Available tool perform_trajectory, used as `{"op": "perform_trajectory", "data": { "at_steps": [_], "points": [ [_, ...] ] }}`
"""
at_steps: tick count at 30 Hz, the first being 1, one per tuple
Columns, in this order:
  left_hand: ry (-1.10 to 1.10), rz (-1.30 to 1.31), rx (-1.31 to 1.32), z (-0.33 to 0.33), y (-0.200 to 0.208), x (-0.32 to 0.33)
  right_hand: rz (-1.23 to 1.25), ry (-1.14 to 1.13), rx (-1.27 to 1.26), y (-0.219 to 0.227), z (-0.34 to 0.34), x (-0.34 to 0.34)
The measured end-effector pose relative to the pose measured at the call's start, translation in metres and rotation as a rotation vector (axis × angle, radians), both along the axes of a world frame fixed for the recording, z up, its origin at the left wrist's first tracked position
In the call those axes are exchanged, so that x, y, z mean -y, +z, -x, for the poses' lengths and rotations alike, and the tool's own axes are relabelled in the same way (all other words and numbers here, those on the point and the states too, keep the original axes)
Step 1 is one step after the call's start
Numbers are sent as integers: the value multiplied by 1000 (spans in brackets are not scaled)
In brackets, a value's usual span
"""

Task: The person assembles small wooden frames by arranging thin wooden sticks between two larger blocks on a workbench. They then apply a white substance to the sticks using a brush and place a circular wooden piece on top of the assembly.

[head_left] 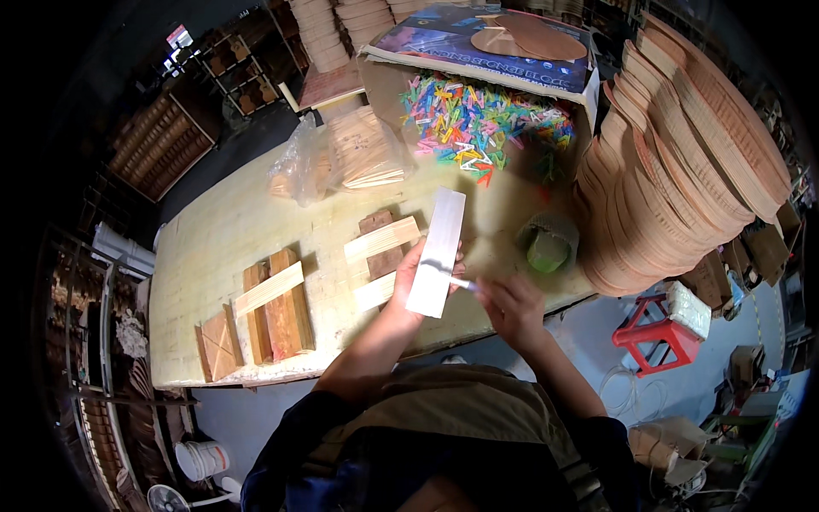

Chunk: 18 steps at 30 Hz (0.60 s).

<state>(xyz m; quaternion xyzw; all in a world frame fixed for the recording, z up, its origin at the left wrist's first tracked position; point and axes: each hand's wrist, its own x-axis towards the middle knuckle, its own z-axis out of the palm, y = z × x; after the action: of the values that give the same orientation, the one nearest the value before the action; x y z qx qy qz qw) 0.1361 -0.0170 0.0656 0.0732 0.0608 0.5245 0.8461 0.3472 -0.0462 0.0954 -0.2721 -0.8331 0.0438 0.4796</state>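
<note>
My left hand (411, 271) holds a pale flat wooden slat (438, 249) upright-tilted over the workbench, fingers under its lower half. My right hand (510, 309) grips a thin pen-like tool (461, 282) whose tip touches the slat's lower right edge, where a dark mark shows. Under the slat lie crossed wooden strips on brown blocks (381, 247).
A second wooden assembly (275, 305) and a small square board (218, 342) lie at the bench's left. A green tape roll (547, 247) sits right of the slat. Colourful clips (478, 119) fill an open box; stacked round woven pieces (682, 162) rise at right. A red stool (654, 334) stands below.
</note>
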Motion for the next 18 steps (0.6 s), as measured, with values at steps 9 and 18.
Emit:
{"op": "perform_trajectory", "data": {
  "at_steps": [9, 18],
  "points": [
    [51, 45, -66, 3, 0, 3, -24, 65, 57, 0, 0, 8],
    [-45, -9, -64, -8, 10, 19, 477, -20, -82, 3, -13, -47]
  ]
}}
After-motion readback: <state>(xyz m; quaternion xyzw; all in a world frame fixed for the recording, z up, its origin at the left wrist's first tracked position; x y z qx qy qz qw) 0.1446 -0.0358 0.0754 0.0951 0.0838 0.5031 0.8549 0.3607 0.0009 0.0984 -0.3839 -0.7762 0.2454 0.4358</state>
